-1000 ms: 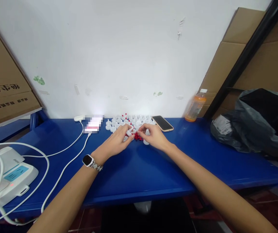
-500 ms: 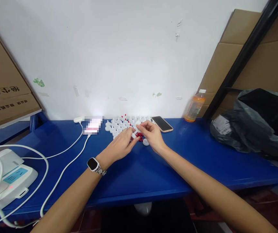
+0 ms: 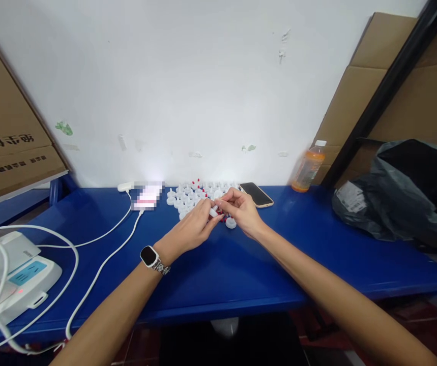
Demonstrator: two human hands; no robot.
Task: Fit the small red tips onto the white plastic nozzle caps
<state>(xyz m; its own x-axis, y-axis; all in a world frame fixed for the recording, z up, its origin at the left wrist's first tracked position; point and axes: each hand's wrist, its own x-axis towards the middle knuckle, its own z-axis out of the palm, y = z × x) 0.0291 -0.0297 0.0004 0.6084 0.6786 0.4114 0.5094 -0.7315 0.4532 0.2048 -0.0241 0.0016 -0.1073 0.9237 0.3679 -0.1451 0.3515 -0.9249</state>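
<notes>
White cap (image 3: 213, 212) sits right in the middle of your setup, so call that the centre of the clock, with 12 o'clock at the wall (image 3: 218, 91). Your left hand (image 3: 191, 223) has it pinched, thumb and fingers curled closed around it. Your right hand (image 3: 241, 209) comes in from 3 o'clock, thumb and forefinger drawn close together right at the cap; can't tell if they've got hold of it, or of something tiny, since your fingertips cover that spot.

Just below, partly under your hands, you've got a little pile of red pieces (image 3: 223, 218), and one loose cap (image 3: 231, 223) lies at 4 o'clock near your right hand. The big bunch of white caps (image 3: 182, 198) spreads from 10 round to 12 on your blue table (image 3: 233, 274), a few with red tips. Your phone (image 3: 256, 194) lies at 2, with an orange bottle (image 3: 309, 170) farther out that way. Over at 8 there's your power strip (image 3: 37, 284). Watch (image 3: 149, 256) is on your left wrist.
</notes>
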